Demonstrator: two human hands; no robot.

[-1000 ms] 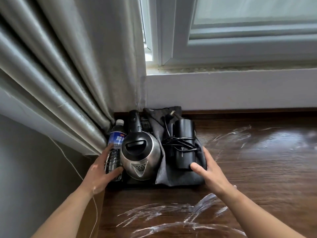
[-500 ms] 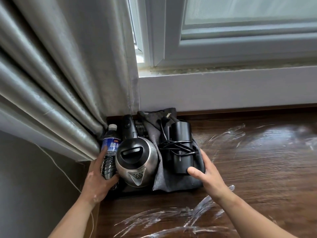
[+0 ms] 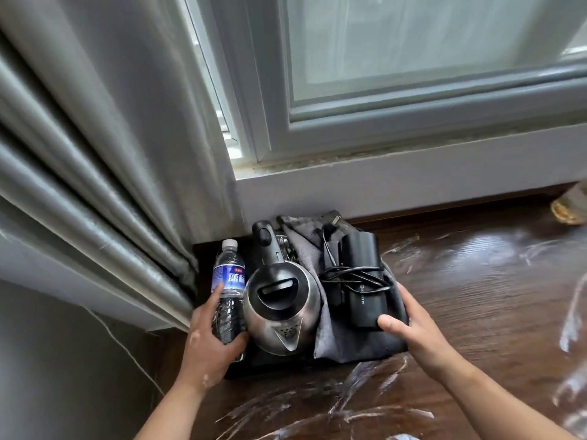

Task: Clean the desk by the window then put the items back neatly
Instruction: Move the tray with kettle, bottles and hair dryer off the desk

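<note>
Grips, two, bare hands, both at the near end of a tray

Left grip (image 3: 206, 338): fingers curled round the lower part of bottle (image 3: 228, 290), thumb under its near end, index finger laid along its left side; holding the bottle

Right grip (image 3: 416, 331): thumb on top of cloth (image 3: 359, 344) just at the near end of dryer (image 3: 362, 271), fingers wrapped round the cloth's right edge; holding the cloth. Whether it also holds the tray beneath cannot be told

Bottle: clear plastic, white cap, blue label, cap pointing away from the person; at left edge of tray, touching kettle (image 3: 281, 309)

Kettle: steel body, black lid and handle, spout toward the person; on tray, between bottle and cloth

Tray (image 3: 254, 365): black, in the far left corner of worktop (image 3: 476, 296), at the foot of the wall under sill (image 3: 381, 176)

Cloth: grey, spread over right part of tray, under dryer

Dryer: black, lying on cloth; cord (image 3: 352, 277) wound round its middle, plug (image 3: 333, 220) at far end by the wall

Worktop: dark wood, white streaks (image 3: 365, 414) across near and right parts

Curtain (image 3: 95, 185): grey, pleated, just left of tray

Window (image 3: 413, 58): pale frame, above sill

Wire (image 3: 127, 344): thin, white, running down the grey wall at left
</note>
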